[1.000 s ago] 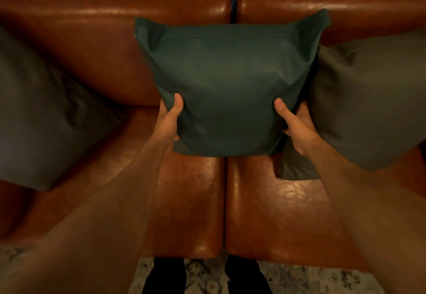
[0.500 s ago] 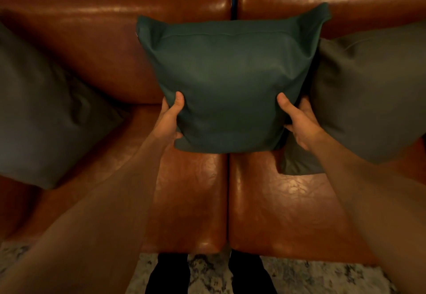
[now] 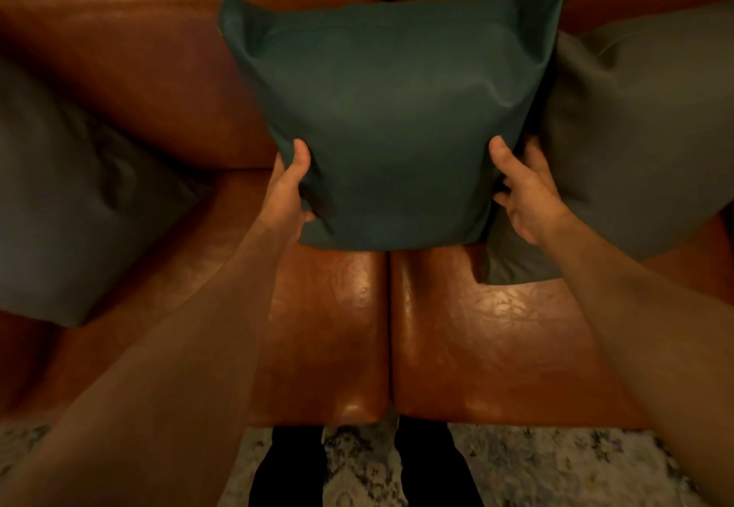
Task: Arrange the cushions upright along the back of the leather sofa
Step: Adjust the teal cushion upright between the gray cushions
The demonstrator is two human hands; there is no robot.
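A dark green cushion (image 3: 393, 117) stands upright in the middle of the brown leather sofa (image 3: 131, 61), leaning on the backrest over the gap between the two seats. My left hand (image 3: 288, 192) grips its lower left edge, thumb on the front. My right hand (image 3: 524, 192) grips its lower right edge the same way. A grey cushion (image 3: 67, 204) leans at the sofa's left end. Another grey cushion (image 3: 643, 149) stands at the right, touching the green one and partly hidden behind it and my right hand.
The two seat cushions meet at a seam (image 3: 389, 327) below the green cushion. A patterned rug (image 3: 556, 467) lies in front of the sofa, with my dark trouser legs (image 3: 433, 467) against the sofa's front edge.
The green cushion has moved slightly up and back toward the backrest with both hands still on it. The view has tilted down a little.
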